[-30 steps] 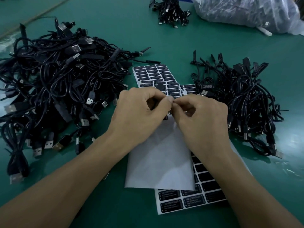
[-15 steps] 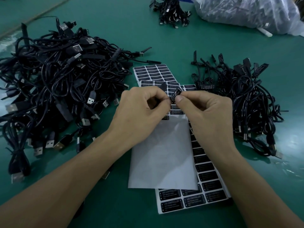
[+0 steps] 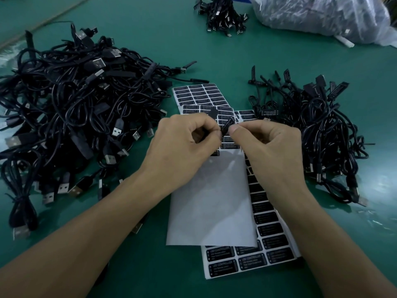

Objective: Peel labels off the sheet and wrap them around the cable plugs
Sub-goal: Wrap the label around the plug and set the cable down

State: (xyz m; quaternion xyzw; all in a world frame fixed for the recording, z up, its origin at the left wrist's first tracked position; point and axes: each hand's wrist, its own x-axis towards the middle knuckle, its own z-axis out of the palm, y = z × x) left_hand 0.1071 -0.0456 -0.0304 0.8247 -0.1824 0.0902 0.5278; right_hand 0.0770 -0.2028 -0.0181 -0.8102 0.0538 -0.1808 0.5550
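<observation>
Pinching 1 black label (image 3: 227,126) between thumb and forefinger, right hand (image 3: 268,151) holds it just above label sheet (image 3: 272,235), edges free for wrapping. Left hand (image 3: 184,145), fingers curled tight, pinches dark plug (image 3: 212,112) beside label, tip poking past fingers; rest hidden. Big cable pile (image 3: 75,117) left of sheet, small pile (image 3: 318,134) right of sheet: both near, likely supply and finished stock.

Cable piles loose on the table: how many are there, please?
3: large pile at left, second pile at right, small pile at back. The plastic bag may hide more.
</observation>
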